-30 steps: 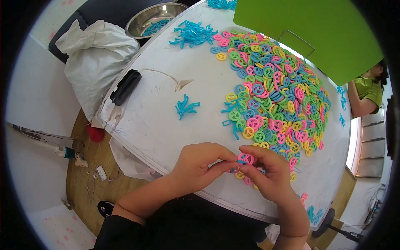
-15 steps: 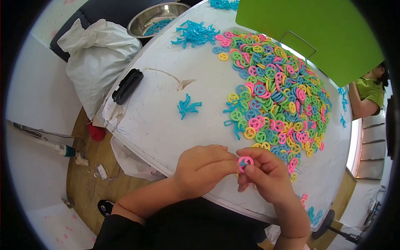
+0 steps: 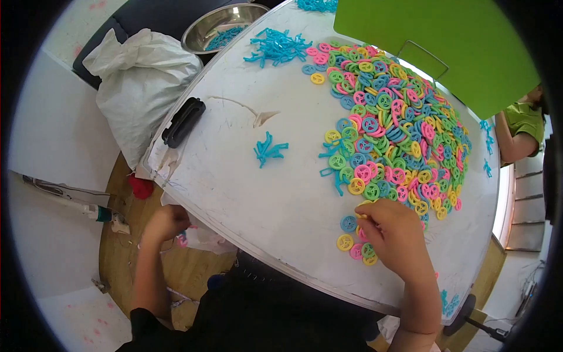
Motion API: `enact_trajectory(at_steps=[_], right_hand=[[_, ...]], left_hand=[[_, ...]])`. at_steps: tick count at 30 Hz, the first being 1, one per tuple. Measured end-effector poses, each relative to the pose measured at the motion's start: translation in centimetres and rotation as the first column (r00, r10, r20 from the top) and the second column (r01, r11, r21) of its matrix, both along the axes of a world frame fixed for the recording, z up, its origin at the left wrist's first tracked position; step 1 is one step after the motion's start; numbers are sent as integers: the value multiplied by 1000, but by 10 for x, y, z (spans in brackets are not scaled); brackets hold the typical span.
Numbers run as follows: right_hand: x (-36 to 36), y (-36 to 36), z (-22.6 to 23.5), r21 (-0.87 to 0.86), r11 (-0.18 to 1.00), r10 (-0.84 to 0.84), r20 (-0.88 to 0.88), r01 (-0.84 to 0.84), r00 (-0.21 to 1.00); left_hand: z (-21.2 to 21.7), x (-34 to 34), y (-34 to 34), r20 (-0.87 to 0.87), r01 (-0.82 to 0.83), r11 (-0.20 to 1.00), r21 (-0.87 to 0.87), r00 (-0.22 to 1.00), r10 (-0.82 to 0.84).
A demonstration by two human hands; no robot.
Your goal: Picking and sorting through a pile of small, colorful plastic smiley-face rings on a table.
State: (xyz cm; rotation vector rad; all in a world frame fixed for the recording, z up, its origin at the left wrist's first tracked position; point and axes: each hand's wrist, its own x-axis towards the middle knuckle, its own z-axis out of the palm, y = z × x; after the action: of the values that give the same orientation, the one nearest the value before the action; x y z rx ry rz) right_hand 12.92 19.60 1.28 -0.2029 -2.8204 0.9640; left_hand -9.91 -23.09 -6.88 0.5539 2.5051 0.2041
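My left hand [image 3: 166,223] is past the table's left edge, fingers closed. At its fingertips hangs a small pink wheel with a blue piece [image 3: 182,238], just above a white plastic bag [image 3: 208,239]. My right hand [image 3: 396,234] reaches over the near end of a heap of small spoked plastic wheels [image 3: 404,132] in pink, blue, green and yellow. Its thumb and forefinger close around a yellow wheel [image 3: 362,215], partly hidden by the fingers. Loose beside this hand lie a blue wheel [image 3: 348,223] and another yellow wheel [image 3: 345,242].
Blue branching plastic pieces [image 3: 270,150] lie mid-table, with a larger pile [image 3: 277,47] farther back. A black holder [image 3: 183,122] sits by the left edge. Beyond stand a white sack [image 3: 143,88] and a steel bowl [image 3: 199,35]. A green board [image 3: 437,47] rises at the back, a person [image 3: 519,132] beside it.
My hands have separated. The left has carried the pink wheel with its blue piece left, off the table; the right has moved onto the loose wheels at the heap's near end.
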Motion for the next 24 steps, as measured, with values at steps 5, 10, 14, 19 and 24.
enact_trajectory(at_steps=[5,10,14,19,24], right_hand=[[0,-14,7,216,975,51,17,-53,999],[0,-18,-5,302,951,52,53,-66,997],[-2,-17,-9,292,952,82,45,-92,996],[1,-15,-14,259,963,72,39,-80,997],[-1,-15,-9,242,967,65,47,-75,997]], left_hand=[[-147,-4,-37,-429,-31,985,168,898,101],[-67,30,35,-27,237,971,8,971,-237],[76,74,124,356,604,741,292,651,-670],[108,78,180,37,599,434,673,559,-828],[71,62,257,-628,802,383,459,598,-498]])
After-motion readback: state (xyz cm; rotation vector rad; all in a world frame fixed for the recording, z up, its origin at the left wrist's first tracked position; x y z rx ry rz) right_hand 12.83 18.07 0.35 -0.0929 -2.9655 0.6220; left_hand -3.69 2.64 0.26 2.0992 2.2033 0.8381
